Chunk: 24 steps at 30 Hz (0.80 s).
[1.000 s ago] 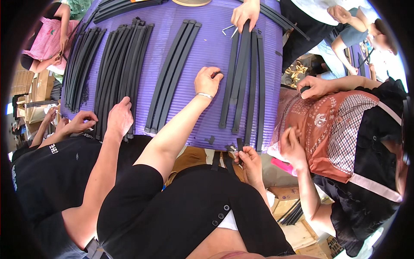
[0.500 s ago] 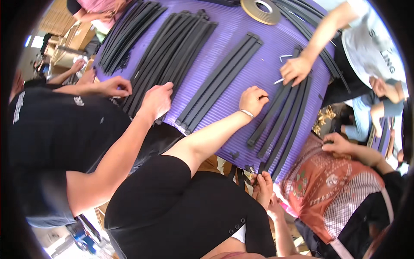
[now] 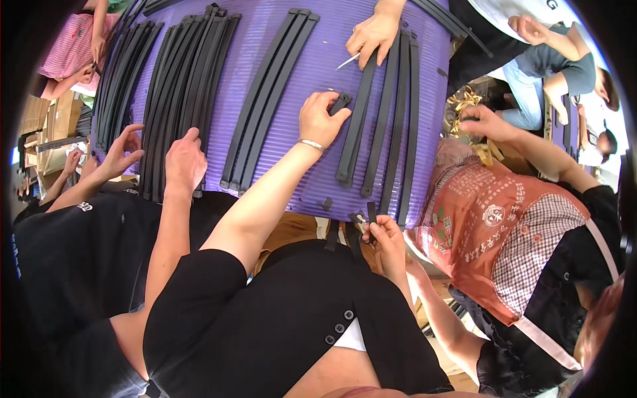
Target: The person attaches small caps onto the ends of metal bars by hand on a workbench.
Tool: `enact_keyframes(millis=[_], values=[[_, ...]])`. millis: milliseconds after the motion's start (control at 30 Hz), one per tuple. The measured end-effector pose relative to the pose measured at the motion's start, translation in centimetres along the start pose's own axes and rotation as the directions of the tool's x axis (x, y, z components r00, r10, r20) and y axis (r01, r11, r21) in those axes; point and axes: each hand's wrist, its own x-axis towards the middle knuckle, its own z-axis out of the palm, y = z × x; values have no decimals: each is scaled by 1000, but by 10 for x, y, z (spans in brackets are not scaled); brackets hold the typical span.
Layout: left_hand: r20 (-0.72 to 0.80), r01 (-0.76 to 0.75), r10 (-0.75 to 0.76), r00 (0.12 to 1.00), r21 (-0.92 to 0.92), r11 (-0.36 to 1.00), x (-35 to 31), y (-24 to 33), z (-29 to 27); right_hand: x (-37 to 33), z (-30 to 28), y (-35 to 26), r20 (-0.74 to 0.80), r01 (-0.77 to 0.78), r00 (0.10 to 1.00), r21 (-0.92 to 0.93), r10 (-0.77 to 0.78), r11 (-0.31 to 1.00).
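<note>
My left hand (image 3: 322, 119), a bracelet at its wrist, rests over the purple table with its fingers closed round a short black piece (image 3: 342, 101) that has a hole in its end. Long flat black strips lie on both sides of it: a narrow bundle (image 3: 272, 99) to its left and several spread strips (image 3: 379, 126) to its right. At the table's near edge my right hand (image 3: 387, 240) pinches a short black strip (image 3: 371, 212). A small shiny metal part (image 3: 361, 219) shows beside those fingertips; whether I hold it too is unclear.
Across the table, a co-worker's hand (image 3: 375, 36) holds a thin white stick over the spread strips. Another person's two hands hover near a large strip bundle (image 3: 186, 99) at left. A person in a red apron (image 3: 491, 219) stands close on my right.
The view has turned and shifted. My left hand has moved farther onto the table, and a short black piece now shows in its fingers. My right hand keeps its pinch near the edge.
</note>
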Motion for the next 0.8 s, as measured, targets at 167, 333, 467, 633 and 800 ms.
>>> enact_keyframes(millis=[167,333,467,633,800], values=[[16,146,-145,989,-99,984,7,2,-3,-4,-9,9,30,25,999,17,-26,1000],[184,309,-313,932,50,950,14,13,-2,-13,-23,27,67,79,994,36,-82,996],[225,294,-307,925,88,952,16,0,2,-16,-28,42,60,115,992,-3,-114,993],[465,241,-372,803,319,917,54,-26,4,-4,-33,57,84,119,989,-9,-118,993],[517,187,-399,757,414,891,54,-4,4,-10,-29,59,83,93,992,-7,-92,996]])
